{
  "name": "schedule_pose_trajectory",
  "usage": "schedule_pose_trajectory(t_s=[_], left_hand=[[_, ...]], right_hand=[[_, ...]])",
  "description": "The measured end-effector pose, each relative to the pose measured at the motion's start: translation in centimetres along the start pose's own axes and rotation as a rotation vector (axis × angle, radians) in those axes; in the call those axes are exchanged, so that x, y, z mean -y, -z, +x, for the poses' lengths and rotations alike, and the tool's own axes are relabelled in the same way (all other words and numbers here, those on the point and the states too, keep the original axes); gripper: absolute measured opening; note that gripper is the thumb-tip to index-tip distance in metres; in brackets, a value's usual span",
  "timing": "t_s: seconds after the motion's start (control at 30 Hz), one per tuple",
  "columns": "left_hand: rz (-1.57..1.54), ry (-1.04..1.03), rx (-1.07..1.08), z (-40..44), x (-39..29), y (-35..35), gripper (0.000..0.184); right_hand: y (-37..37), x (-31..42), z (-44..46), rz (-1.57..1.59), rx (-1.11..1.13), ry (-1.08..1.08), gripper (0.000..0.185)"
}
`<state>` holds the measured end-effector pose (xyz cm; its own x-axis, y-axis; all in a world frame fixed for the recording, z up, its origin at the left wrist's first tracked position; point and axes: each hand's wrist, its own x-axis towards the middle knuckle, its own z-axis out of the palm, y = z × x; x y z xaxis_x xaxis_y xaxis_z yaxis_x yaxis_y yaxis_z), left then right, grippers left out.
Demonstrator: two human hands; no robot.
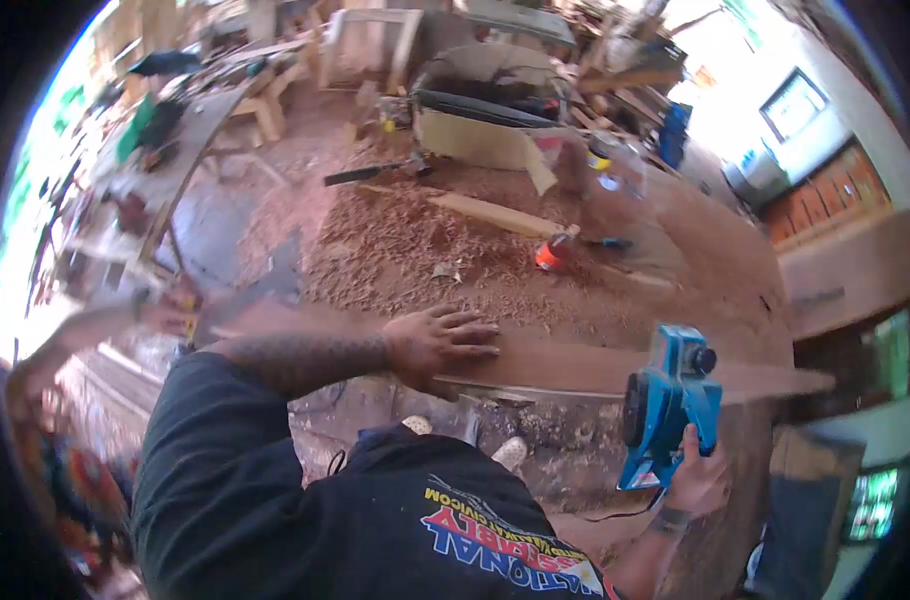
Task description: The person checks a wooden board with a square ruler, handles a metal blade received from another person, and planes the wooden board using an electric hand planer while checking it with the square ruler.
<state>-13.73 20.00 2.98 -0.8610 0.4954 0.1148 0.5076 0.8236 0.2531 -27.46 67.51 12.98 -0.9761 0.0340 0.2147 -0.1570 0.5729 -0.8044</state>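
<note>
My left hand (440,343) lies with its fingers stretched out on a long reddish-brown wooden board (580,366), near the bench's front edge. In my right hand (697,475) is a teal electric hand planer (677,400), gripped by its handle. The planer is tilted up on its end, in front of the board's near edge, and part of the board passes behind it. A dark cord hangs below the tool. Whether the planer touches the board, I cannot tell.
Wood shavings (415,240) cover the bench beyond the board. On it lie a hammer (375,172), a light wood strip (500,213) and an orange-red container (552,254). A cardboard-fronted box (475,140) stands behind. At left, another person's hand (180,308) holds something yellow.
</note>
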Motion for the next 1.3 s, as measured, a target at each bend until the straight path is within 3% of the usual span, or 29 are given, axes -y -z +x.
schedule_pose_trajectory(t_s=[0.03, 0.1, 0.17, 0.23, 0.3, 0.43, 0.6, 0.67, 0.77, 0.83, 0.93, 1.03, 1.07, 1.2, 1.3], left_hand=[[0.01, 0.009, 0.0, -0.1, -0.3, 0.2, 0.091], [0.043, 0.063, -0.021, -0.4, -0.3, -0.8, 0.084], [0.098, 0.146, -0.039, -0.5, -1.1, -1.2, 0.08], [0.119, 0.245, -0.123, -0.8, -1.9, -1.8, 0.078], [0.14, 0.327, -0.189, -1.7, -2.7, -2.3, 0.076], [0.207, 0.794, -0.355, -3.9, -6.6, -2.3, 0.073], [0.256, 1.203, -0.674, -14.2, -8.5, 0.3, 0.057], [0.282, 1.556, -0.621, -19.0, -8.5, 1.8, 0.059], [0.371, 1.802, -0.466, -26.8, -6.8, 1.7, 0.082], [0.465, 1.799, -0.292, -28.8, -5.8, 2.2, 0.089], [0.479, 1.751, -0.075, -29.4, -4.6, 4.0, 0.083], [0.341, 1.612, -0.167, -33.4, -3.0, 3.4, 0.088], [0.461, 1.524, -0.197, -34.8, -2.4, 2.8, 0.075], [0.433, 1.407, -0.281, -36.7, -1.1, 3.0, 0.052], [0.26, 1.512, -0.248, -35.8, -1.3, 4.1, 0.044]], right_hand=[[-0.2, -0.5, 2.3, -0.029, 0.099, -0.005, 0.035], [-1.9, -1.3, 6.0, -0.186, 0.189, 0.201, 0.031], [-3.3, -0.7, 9.5, -0.138, 0.38, 0.318, 0.035], [-4.0, 1.6, 11.7, 0.109, 0.657, 0.295, 0.045], [-5.3, 3.1, 12.7, 0.152, 0.737, 0.38, 0.038], [-7.3, 4.3, 14.1, 0.135, 0.927, 0.396, 0.036], [-9.2, 3.9, 14.4, 0.196, 0.998, 0.452, 0.035], [-9.1, 4.0, 14.3, 0.153, 1.0, 0.453, 0.038], [-9.2, 4.8, 14.7, 0.06, 0.985, 0.429, 0.046], [-9.1, 4.5, 14.5, 0.007, 0.963, 0.389, 0.048], [-9.3, 4.0, 14.1, 0.07, 0.915, 0.343, 0.046], [-9.5, 3.2, 14.2, 0.084, 0.86, 0.317, 0.046], [-9.5, 3.5, 14.4, 0.066, 0.886, 0.315, 0.046], [-9.1, 3.5, 14.1, 0.024, 0.896, 0.318, 0.045], [-9.4, 2.1, 15.1, -0.006, 0.856, 0.353, 0.04]])
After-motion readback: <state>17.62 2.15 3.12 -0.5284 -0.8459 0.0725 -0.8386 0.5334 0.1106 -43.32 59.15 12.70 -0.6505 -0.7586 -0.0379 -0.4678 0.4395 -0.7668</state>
